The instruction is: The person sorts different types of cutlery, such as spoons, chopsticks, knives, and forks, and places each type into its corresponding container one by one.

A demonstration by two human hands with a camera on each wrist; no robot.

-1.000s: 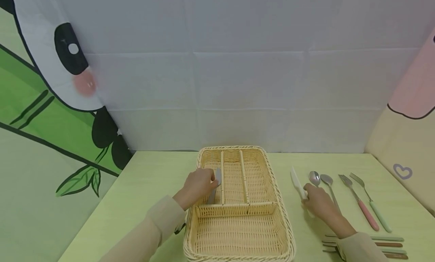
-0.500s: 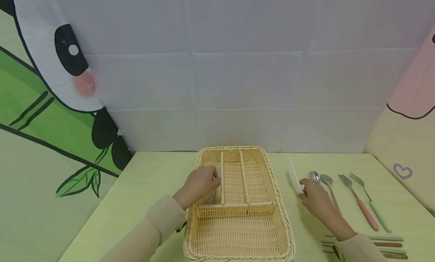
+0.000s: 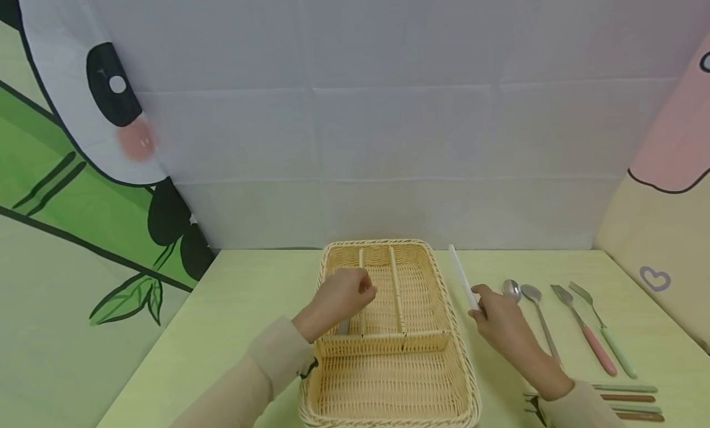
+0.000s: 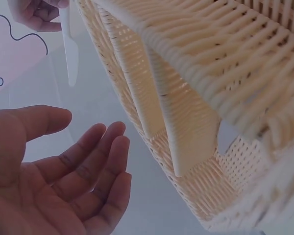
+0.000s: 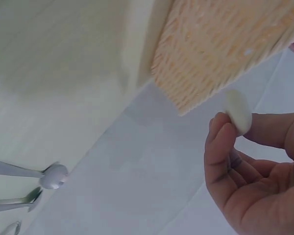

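Note:
A woven basket (image 3: 461, 354) with three narrow compartments and one wide one stands mid-table. A grey knife (image 3: 343, 327) lies in the left narrow compartment. My left hand (image 3: 344, 295) hovers above it, fingers relaxed and holding nothing, as the left wrist view shows of the left hand (image 4: 63, 181). My right hand (image 3: 496, 317) pinches the handle of a white knife (image 3: 461, 279) just right of the basket's rim, blade pointing away. The right wrist view shows the white knife's (image 5: 238, 116) handle end between thumb and fingers beside the basket (image 5: 225, 44).
Right of the basket lie two spoons (image 3: 513, 289), a pink-handled fork (image 3: 588, 332) and a green-handled fork (image 3: 610, 341). Several chopsticks (image 3: 627, 400) sit near the front right edge. A cloth backdrop (image 3: 388, 138) closes the table's far side.
My left hand let go of the grey knife and rose slightly to the right. My right hand lifted the white knife off the table and carried it left to the basket's rim.

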